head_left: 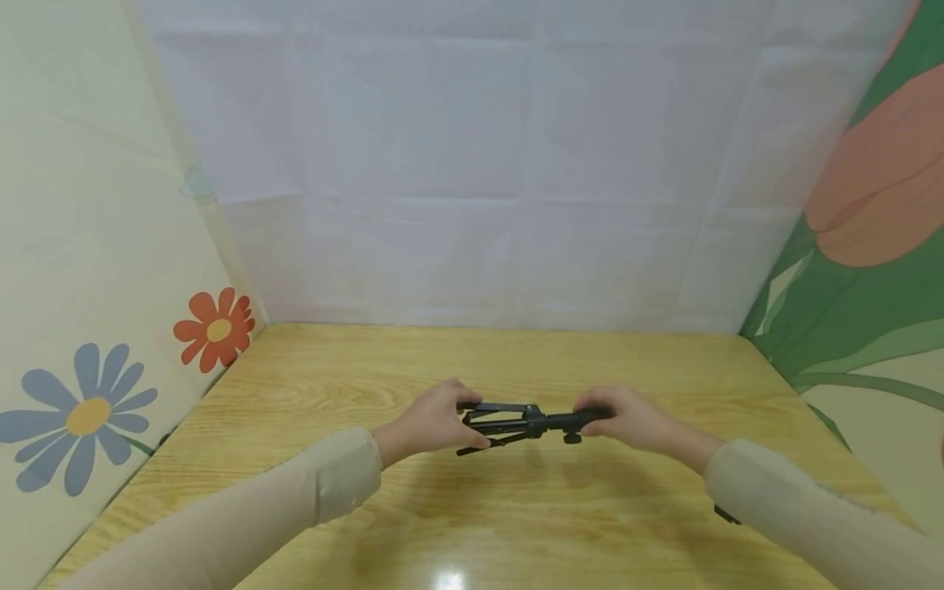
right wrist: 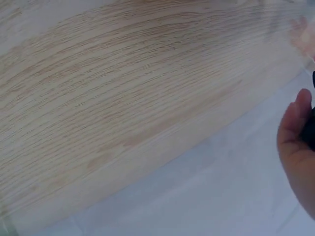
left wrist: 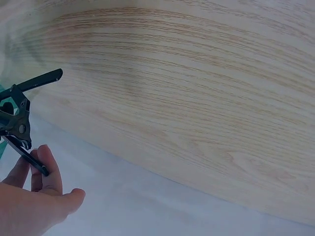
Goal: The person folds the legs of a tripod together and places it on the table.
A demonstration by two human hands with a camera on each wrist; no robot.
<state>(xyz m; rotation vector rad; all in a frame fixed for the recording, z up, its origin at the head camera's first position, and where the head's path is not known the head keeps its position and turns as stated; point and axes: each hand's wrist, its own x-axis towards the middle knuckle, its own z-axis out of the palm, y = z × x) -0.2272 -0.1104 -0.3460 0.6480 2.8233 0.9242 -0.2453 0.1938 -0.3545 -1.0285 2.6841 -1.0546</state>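
A small black tripod (head_left: 534, 421) is held sideways above the wooden table, its legs partly spread toward the left. My left hand (head_left: 430, 422) is at the leg ends, fingers at the far leg and thumb by the near one. In the left wrist view, the fingers of that hand (left wrist: 42, 196) curl against one tripod leg (left wrist: 35, 163), while another leg sticks out free. My right hand (head_left: 627, 416) grips the column end, just past a small knob (head_left: 572, 438). In the right wrist view, only part of this hand (right wrist: 294, 135) shows, wrapped on the black end.
Under both hands lies a wood-grain table (head_left: 472, 508). A white sheet (head_left: 472, 164) hangs behind its far edge. Flower-printed panels stand along the left (head_left: 81, 246) and right (head_left: 870, 295) sides.
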